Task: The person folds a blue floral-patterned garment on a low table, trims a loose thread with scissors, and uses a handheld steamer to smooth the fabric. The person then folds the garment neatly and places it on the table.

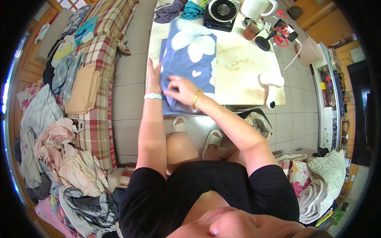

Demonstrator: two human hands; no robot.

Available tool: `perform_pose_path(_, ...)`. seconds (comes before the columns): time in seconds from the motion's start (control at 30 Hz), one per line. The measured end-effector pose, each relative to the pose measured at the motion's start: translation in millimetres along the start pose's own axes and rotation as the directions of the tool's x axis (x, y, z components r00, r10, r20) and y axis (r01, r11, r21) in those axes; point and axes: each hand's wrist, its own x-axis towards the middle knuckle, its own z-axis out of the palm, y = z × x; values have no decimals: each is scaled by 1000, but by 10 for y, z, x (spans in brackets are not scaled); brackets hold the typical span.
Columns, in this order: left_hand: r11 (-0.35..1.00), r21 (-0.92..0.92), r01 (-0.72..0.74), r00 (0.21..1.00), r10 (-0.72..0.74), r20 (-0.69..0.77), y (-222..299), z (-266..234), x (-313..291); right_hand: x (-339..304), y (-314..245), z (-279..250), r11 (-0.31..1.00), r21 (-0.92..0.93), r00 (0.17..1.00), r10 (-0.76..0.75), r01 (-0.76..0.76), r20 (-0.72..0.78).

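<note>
A folded blue cloth [198, 73] with large white flowers and a small pale heart lies on the near left part of the table. Along its left edge my left hand [154, 77] stands on its side, fingers stretched out, with a pale band on the wrist. My right hand [181, 90], wearing a gold bracelet, reaches across from the right onto the cloth's left part. Its fingers are bent, apart and somewhat blurred, and I see nothing held in them. The cloth's near left corner is partly hidden by my hands.
On the pale table [246, 67] are a black cooker [220, 18], a glass of brown drink [252, 29], a phone on a stand [285, 30] and a white handheld device [271, 85]. Clothes cover the plaid sofa [93, 131] at left; a lined bin [258, 125] stands below the table.
</note>
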Motion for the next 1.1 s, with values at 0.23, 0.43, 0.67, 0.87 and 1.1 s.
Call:
perform_pose_path(0.23,874,476,-92,994,106,-3,-159,-218,132,-433,24,-173,970,-191,973,-181,152,-144)
perform_pose_path(0.43,883,436,-172,981,194,-4,18,-69,-74,-717,336,-519,933,-359,980,-61,-10,-188)
perform_pose_path(0.67,496,834,-242,932,359,57,-130,-694,61,-766,480,-447,932,-360,966,-55,-41,-251)
perform_pose_path(0.87,6,995,104,910,402,-98,137,-27,-841,-747,712,-476,897,28,806,409,-440,-427)
perform_pose_path(1.1,-217,956,-196,843,461,277,-185,-254,-508,-1057,889,-269,813,372,779,558,-447,-285)
